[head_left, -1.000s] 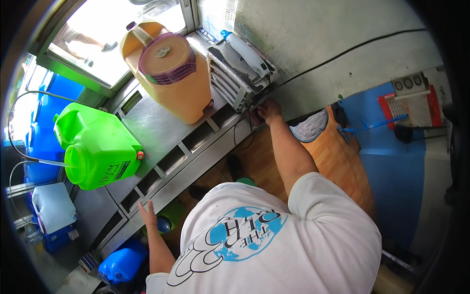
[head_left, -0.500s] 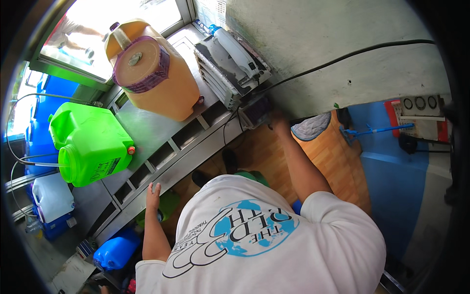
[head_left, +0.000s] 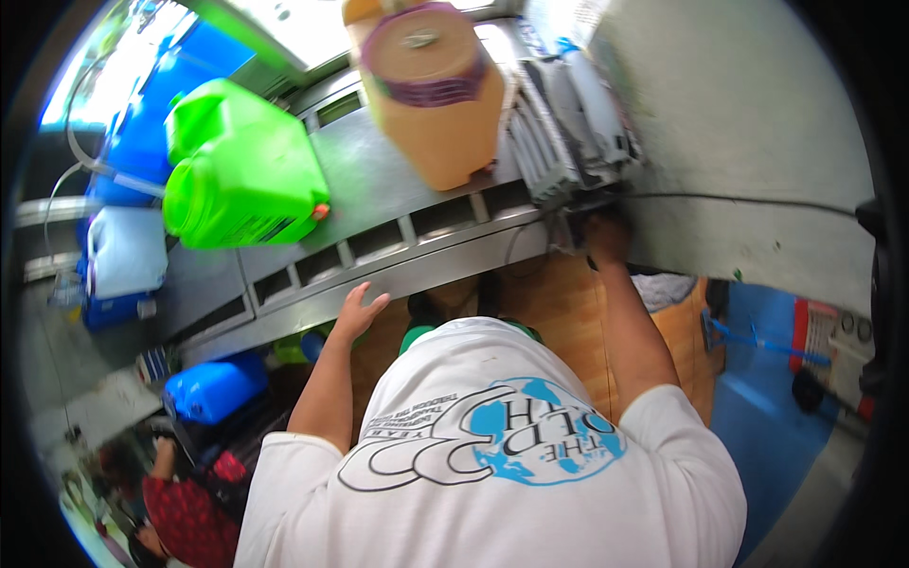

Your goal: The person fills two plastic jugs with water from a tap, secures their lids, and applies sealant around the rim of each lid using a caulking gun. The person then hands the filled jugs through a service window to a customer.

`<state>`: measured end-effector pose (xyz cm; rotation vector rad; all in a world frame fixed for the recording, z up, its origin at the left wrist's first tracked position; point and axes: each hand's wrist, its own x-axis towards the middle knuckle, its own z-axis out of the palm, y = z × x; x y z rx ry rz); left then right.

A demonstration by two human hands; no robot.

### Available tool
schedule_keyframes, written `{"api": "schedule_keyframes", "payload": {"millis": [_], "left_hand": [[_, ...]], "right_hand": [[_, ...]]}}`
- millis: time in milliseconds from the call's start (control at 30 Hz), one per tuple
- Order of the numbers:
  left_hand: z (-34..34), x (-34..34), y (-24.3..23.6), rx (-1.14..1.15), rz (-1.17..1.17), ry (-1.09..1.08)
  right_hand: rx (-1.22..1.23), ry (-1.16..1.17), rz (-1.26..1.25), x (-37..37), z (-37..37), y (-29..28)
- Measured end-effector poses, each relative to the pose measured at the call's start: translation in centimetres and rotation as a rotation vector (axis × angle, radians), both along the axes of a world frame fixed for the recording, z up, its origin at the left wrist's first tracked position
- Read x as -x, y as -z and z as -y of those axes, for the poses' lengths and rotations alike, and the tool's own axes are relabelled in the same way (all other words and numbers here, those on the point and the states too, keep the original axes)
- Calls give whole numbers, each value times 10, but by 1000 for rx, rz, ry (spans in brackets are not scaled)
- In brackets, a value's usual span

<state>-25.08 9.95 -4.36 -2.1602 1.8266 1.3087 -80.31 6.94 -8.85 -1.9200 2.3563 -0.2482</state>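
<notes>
My left hand (head_left: 360,310) is open, fingers apart, in front of the metal counter's (head_left: 426,256) edge, holding nothing. My right hand (head_left: 608,237) reaches to the counter's right end, beside a small dark box; it is smeared by motion and its fingers are hidden, so any grip does not show. Just beyond it stand several grey ribbed panels (head_left: 538,142) with a long white tube-shaped device (head_left: 595,104) lying along them. A large orange-tan container (head_left: 440,123) with a purple-taped lid stands on the counter. Left of it is a bright green jug (head_left: 270,170), its mouth uncapped.
A black cable (head_left: 748,201) runs along the pale wall at right. Blue jugs (head_left: 216,388) and a whitish jug (head_left: 128,251) are at left. A person in a red top (head_left: 189,511) is at lower left. A blue-handled tool (head_left: 767,346) lies over the blue floor.
The view has turned, so the counter and containers sit higher and farther right. My left hand stays open near the counter edge. My right hand remains by the dark box.
</notes>
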Motion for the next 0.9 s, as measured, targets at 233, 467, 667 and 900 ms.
{"api": "schedule_keyframes", "payload": {"millis": [233, 467, 667, 900], "left_hand": [[-6, -2, 7, -74, -33, -13], [21, -23, 28, 24, -94, 65], [40, -59, 36, -13, -100, 85], [53, -82, 41, -24, -110, 128]], "right_hand": [[-19, 109, 33, -9, -2, 13], [63, 106, 48, -19, 0, 4], [5, 229, -194, -28, 2, 2], [107, 284, -331, -50, -3, -15]]}}
